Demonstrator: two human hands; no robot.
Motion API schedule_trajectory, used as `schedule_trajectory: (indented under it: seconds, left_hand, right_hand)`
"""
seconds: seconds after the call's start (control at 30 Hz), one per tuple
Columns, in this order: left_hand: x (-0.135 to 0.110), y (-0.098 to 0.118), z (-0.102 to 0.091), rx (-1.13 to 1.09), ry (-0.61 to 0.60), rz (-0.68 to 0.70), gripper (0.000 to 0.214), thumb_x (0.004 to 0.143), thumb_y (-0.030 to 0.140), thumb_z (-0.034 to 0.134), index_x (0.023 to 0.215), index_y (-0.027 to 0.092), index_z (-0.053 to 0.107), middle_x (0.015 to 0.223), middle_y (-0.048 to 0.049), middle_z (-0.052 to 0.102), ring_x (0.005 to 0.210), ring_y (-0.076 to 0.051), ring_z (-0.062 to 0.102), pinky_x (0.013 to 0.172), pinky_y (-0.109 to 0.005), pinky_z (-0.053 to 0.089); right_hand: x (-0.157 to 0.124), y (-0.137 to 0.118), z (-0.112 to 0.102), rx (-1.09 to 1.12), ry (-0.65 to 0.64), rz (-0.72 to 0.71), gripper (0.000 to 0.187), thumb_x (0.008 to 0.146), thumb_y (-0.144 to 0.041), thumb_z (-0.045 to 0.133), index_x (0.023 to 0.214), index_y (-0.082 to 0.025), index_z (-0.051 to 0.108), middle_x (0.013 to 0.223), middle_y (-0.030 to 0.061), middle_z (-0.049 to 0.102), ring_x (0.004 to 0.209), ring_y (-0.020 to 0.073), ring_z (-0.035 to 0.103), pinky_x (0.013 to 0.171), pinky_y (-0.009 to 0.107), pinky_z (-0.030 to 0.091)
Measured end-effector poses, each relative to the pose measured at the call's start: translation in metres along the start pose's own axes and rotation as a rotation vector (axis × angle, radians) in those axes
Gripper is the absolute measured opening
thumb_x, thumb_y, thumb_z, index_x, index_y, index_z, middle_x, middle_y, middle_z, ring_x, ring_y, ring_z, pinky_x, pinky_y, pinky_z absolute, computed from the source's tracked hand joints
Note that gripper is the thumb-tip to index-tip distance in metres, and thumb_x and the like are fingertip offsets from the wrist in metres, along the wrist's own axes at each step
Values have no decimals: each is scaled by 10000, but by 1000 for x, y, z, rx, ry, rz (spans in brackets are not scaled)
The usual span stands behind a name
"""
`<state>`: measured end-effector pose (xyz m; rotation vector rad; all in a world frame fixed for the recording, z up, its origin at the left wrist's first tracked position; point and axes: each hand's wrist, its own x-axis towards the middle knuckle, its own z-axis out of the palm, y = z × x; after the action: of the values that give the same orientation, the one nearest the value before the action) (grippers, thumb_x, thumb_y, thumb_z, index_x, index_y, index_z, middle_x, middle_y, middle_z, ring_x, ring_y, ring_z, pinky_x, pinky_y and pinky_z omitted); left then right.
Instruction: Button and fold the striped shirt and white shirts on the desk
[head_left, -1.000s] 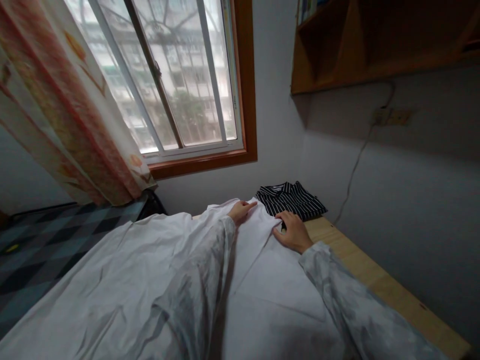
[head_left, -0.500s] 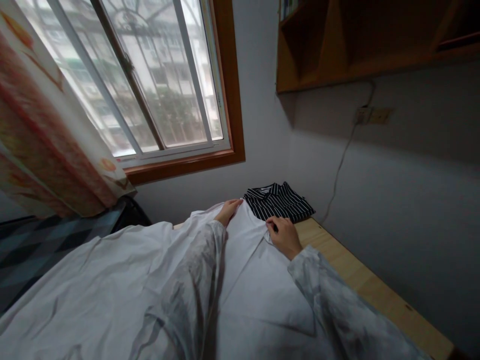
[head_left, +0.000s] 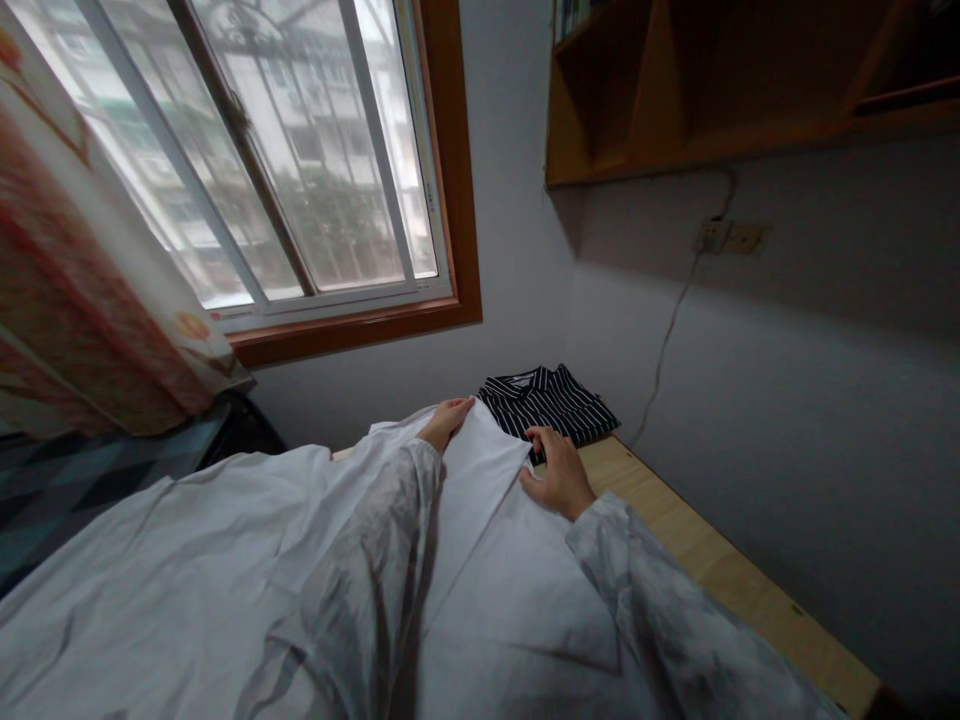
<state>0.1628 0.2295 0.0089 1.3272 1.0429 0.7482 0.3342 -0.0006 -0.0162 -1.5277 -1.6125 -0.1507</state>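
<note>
A white shirt (head_left: 247, 560) lies spread over a wooden table (head_left: 720, 580), with one part folded toward the far end. My left hand (head_left: 445, 421) lies flat on the far edge of that folded part, fingers stretched out. My right hand (head_left: 553, 470) rests on the fold's right corner, fingers spread and bent, the fingertips pressing the cloth. Both arms are in pale patterned sleeves. A folded black shirt with thin white stripes (head_left: 547, 400) sits just beyond my hands at the table's far corner.
A grey wall (head_left: 787, 400) runs along the table's right side, with a cable hanging from a socket (head_left: 726, 238). Wooden shelves (head_left: 720, 90) hang above. A barred window (head_left: 300, 160) and a patterned curtain (head_left: 82, 300) are at the left, above a checkered floor.
The view has swung a little to the right. My left hand has flattened along the far edge of the fold, and my right hand has slid slightly along its corner.
</note>
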Motion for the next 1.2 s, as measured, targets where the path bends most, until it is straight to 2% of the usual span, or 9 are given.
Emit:
schedule_trajectory:
  seconds: [0.1,0.2,0.4,0.6,0.73,0.9,1.03,1.13,1.2]
  left_hand:
    - [1,0,-1,-9,-5,1,378,875,522,842,849,168,711,670,-37,719,577,-169,668,543,-246,512]
    - [0,-1,-3,-14,-12,6,358,889,513,823,866,175,706,703,-37,731,592,-166,673,575,-257,544]
    - [0,-4,-4,8,-40,69,385,870,535,818,934,172,708,770,-49,743,632,-168,687,614,-271,573]
    - [11,-4,4,180,47,229,326,846,485,804,852,167,735,652,-3,648,586,-144,578,588,-245,452]
    - [16,-8,22,273,162,394,343,876,516,720,904,176,757,750,-18,699,751,-185,614,690,-262,450]
    - [12,-17,29,356,165,463,449,923,609,615,868,181,742,810,-63,730,799,-217,637,736,-298,473]
    - [3,-10,1,396,138,454,463,939,629,573,939,192,727,906,-86,767,784,-206,680,730,-295,508]
    - [-15,3,-45,453,200,447,415,912,602,630,967,201,721,946,-91,773,799,-212,690,773,-306,520]
    - [-32,10,-84,531,309,437,364,924,546,641,997,200,724,961,-100,767,851,-231,683,834,-326,511]
  right_hand:
    - [1,1,3,-29,-6,60,426,860,-334,697,1244,-170,614,936,37,644,913,246,624,854,356,419]
    - [2,5,8,-98,-27,112,257,919,-392,711,1078,-197,660,859,24,645,855,235,610,800,335,383]
    - [5,8,10,-19,-68,182,18,930,-235,643,917,-224,649,726,-25,638,775,197,615,778,306,346]
    - [7,5,2,-56,15,233,183,967,-220,535,786,-232,558,721,-10,649,758,187,602,786,301,332]
    - [6,3,0,-147,-23,325,255,1036,-244,495,818,-231,627,773,33,719,765,205,613,730,312,289]
    - [6,1,-3,-187,-82,479,312,1080,-266,459,953,-234,742,845,64,763,777,217,624,689,315,271]
    - [4,0,-5,-92,-67,477,351,1102,-284,399,1119,-262,749,915,42,781,810,212,654,685,296,301]
    - [3,0,-4,-74,-67,453,383,1101,-463,462,931,-261,740,818,32,753,769,207,647,657,289,296]
    - [2,1,-3,-84,-54,454,381,1051,-541,556,851,-262,722,756,23,729,733,203,636,641,284,290]
